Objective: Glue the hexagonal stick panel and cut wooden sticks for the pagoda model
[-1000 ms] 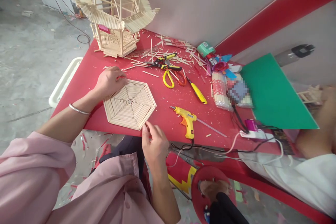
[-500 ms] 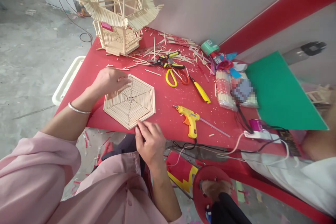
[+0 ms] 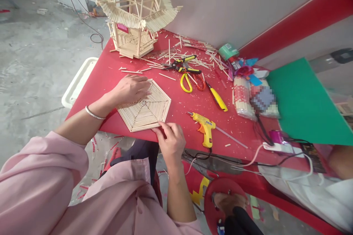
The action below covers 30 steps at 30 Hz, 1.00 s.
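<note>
A flat hexagonal panel of thin wooden sticks (image 3: 149,112) lies near the front edge of the red table (image 3: 182,117). My left hand (image 3: 131,89) rests on the panel's far left part with its fingers laid flat. My right hand (image 3: 172,140) is at the panel's near right corner, with thumb and forefinger pinched on its edge and the other fingers curled. A silver bangle (image 3: 93,114) sits on my left wrist.
A tall stick pagoda model (image 3: 138,18) stands at the back. Right of the panel lie a yellow glue gun (image 3: 205,128), scissors (image 3: 189,80), pliers (image 3: 183,67), a yellow knife (image 3: 218,99), a stick bundle (image 3: 241,97), a green sheet (image 3: 306,106) and a power strip (image 3: 278,147). Another person's arm (image 3: 340,161) is at the right edge.
The panel has turned on the table under my hands. My left hand has spread flatter onto it, and my right hand has shifted along its near edge to the right corner.
</note>
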Available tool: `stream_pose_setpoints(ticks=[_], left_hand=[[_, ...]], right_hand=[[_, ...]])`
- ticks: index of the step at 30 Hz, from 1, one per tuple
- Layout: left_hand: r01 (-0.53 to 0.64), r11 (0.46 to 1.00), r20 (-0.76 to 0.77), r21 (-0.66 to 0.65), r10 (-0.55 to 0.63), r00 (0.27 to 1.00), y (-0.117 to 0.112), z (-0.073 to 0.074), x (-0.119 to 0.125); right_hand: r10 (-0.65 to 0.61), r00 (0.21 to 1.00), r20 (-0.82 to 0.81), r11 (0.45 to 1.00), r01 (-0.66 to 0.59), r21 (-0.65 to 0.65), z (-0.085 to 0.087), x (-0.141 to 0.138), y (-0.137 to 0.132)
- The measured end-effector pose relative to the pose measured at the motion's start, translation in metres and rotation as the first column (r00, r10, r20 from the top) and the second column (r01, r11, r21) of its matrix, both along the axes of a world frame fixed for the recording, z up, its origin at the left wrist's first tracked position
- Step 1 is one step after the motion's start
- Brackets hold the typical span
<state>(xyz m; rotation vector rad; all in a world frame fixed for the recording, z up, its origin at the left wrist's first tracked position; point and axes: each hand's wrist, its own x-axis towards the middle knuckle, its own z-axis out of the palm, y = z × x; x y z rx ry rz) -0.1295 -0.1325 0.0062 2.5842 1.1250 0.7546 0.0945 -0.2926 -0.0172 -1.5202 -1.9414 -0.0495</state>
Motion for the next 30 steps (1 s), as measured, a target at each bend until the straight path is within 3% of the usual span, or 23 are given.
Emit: stream_pose_setpoints(ticks=[10,30], left_hand=[[-0.034,0.998,-0.009,-0.05,0.034,0.999,-0.002,0.008,0.003],[-0.068,0.997,-0.062,-0.026,0.066,0.996,-0.004,0.011,0.001]], right_hand=[[0.02,0.998,-0.065,1.0,-0.021,-0.013,-0.004,0.0,-0.002],[0.035,0.998,-0.053,0.999,-0.034,0.025,-0.006,0.0,-0.002]])
